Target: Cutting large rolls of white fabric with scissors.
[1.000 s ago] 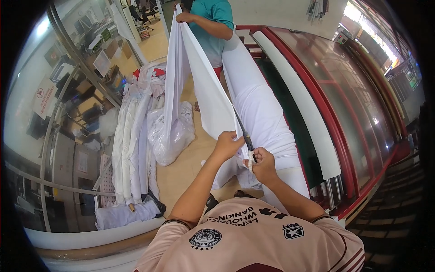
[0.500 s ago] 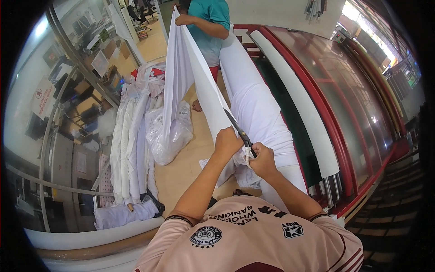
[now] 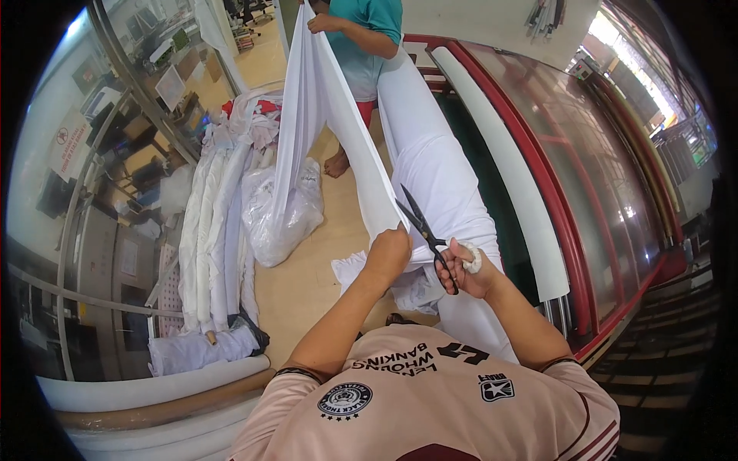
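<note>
My left hand (image 3: 388, 252) grips the near edge of a long white fabric (image 3: 344, 142) that stretches up to a co-worker in a teal top (image 3: 373, 23), whose hands hold its far end high. My right hand (image 3: 470, 273) holds large black scissors (image 3: 423, 224) by handles with white wrapping, fingers through the loop; the blades are parted and point away from me beside the fabric's edge. Behind the scissors lies a big bulk of white cloth (image 3: 438, 173), running from near my body back past the co-worker.
A red-framed machine (image 3: 584, 230) with rollers fills the right. On the floor at left are upright-angled white fabric rolls (image 3: 211, 230), a plastic-wrapped bundle (image 3: 273, 215) and crumpled cloth. A glass partition (image 3: 92, 230) borders the left; more rolls (image 3: 154, 392) lie near me.
The scissors have swung out from along the fabric's edge, blades now parted, and my right hand has turned and moved rightward. My left hand still grips the edge.
</note>
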Demonstrator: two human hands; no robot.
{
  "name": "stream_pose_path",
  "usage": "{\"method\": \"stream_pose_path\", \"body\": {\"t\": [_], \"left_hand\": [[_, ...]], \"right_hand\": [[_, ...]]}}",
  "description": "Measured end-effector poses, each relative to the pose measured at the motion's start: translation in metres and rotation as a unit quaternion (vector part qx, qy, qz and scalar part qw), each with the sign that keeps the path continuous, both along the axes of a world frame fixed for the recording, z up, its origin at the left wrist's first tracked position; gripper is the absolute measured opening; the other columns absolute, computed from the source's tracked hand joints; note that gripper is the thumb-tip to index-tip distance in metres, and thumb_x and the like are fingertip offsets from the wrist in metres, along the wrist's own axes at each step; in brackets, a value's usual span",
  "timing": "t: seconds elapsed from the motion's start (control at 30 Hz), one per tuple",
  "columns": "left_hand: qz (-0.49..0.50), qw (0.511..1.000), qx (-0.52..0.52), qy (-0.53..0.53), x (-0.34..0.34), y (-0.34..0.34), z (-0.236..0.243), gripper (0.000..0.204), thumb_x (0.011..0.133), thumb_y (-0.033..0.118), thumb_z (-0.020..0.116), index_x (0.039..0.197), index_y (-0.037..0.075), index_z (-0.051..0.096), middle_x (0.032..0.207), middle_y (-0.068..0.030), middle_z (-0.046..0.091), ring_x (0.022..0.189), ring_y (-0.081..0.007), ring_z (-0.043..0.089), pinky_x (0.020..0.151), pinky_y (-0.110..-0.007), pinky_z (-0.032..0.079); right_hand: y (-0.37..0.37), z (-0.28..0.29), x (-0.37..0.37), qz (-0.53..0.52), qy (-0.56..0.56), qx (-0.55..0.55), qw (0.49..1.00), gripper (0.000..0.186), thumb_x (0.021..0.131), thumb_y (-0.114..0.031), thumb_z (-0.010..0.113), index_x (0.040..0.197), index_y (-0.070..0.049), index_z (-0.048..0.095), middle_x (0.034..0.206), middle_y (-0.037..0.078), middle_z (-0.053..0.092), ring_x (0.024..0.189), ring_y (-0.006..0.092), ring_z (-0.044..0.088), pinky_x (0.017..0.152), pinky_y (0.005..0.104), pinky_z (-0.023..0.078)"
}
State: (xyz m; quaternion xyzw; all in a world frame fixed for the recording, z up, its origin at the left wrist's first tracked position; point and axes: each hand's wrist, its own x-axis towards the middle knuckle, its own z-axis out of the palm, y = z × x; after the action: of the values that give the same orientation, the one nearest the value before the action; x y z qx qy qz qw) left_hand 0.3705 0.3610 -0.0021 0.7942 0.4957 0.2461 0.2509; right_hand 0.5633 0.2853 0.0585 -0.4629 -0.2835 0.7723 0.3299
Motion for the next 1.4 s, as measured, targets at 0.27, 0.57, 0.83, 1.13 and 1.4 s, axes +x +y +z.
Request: {"method": "stream_pose_path", "body": {"t": [0.27,0.57,0.83,1.13,1.4], "left_hand": [[-0.020,1.000,0.014,0.020,-0.007,-0.014,-0.005,0.024,0.087,0.010,0.048,0.092,-0.012,0.058,0.069,-0.0289,0.061,0.066,-0.0428,0.064,0.064,-0.049,0.053],[-0.018,0.999,-0.043,-0.015,-0.011,-0.025,-0.009,0.023,0.087,0.011,0.050,0.092,-0.010,0.058,0.074,-0.0316,0.061,0.071,-0.0448,0.063,0.068,-0.050,0.052],[-0.031,0.978,-0.154,-0.140,-0.023,-0.030,-0.030,0.030,0.093,0.017,0.048,0.093,-0.011,0.058,0.075,-0.0309,0.061,0.073,-0.0455,0.061,0.069,-0.049,0.048],[-0.044,0.978,-0.147,-0.138,-0.023,-0.033,-0.029,0.030,0.094,0.019,0.049,0.085,-0.007,0.061,0.070,-0.0265,0.062,0.068,-0.0424,0.062,0.064,-0.046,0.048],[-0.045,0.983,-0.100,-0.147,-0.021,-0.035,-0.026,0.035,0.094,0.021,0.053,0.076,-0.008,0.058,0.060,-0.0235,0.056,0.049,-0.0267,0.053,0.052,-0.040,0.042]], "right_hand": [[-0.021,-0.007,-0.013,-0.018,-0.055,-0.025,0.998,0.049,0.087,-0.056,0.058,0.082,-0.007,0.060,0.064,0.002,0.058,0.052,0.0148,0.057,0.050,0.0294,0.048],[-0.003,0.012,-0.003,-0.095,0.013,0.098,0.991,0.051,0.091,-0.054,0.053,0.083,-0.004,0.060,0.067,0.004,0.060,0.052,0.0171,0.059,0.049,0.0308,0.049],[-0.057,-0.010,0.007,0.024,0.032,-0.066,0.997,0.065,0.083,-0.069,0.051,0.082,-0.005,0.061,0.067,0.005,0.057,0.058,0.0196,0.058,0.054,0.0332,0.050],[-0.060,-0.023,0.013,0.019,0.114,-0.097,0.988,0.068,0.084,-0.070,0.048,0.083,-0.003,0.062,0.066,0.005,0.056,0.055,0.0186,0.057,0.053,0.0321,0.049],[-0.047,-0.031,0.011,0.049,0.161,-0.066,0.983,0.070,0.085,-0.071,0.045,0.083,-0.003,0.061,0.067,0.005,0.055,0.056,0.0167,0.055,0.052,0.0306,0.048]]}}
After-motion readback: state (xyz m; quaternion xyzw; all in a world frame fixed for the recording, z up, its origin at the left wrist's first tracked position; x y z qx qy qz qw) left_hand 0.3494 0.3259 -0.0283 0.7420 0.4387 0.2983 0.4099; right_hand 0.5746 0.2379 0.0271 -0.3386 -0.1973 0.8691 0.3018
